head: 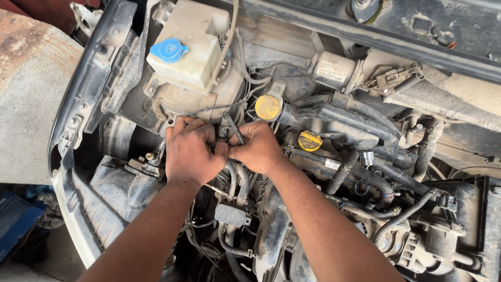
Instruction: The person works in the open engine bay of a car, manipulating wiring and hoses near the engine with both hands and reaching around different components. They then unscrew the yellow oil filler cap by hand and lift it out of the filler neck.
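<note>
Setting: open engine bay [334, 172] of a car, dusty and grimy, filling the frame; concrete ground at far left.
Left hand [190, 151]: we have it curled over the top of a small black connector [225, 129] at centre frame, fingers closed on it.
Right hand [259, 148]: we pinch the same connector and its thin black hose [236, 180] from the other side, thumb and fingers clenched.
Step in hand: we judge that we are working the connector loose or seating it; which of the two we cannot tell.
Next move calls for: a firm, straight two-handed pull or push, without bending the hose.
Connector's look: small, dark, dirty, upright, mostly hidden by our fingers.
Nearby: yellow cap [267, 106] just right of the hands; whitish reservoir [188, 44] with a blue cap [168, 50] at upper left.
</note>
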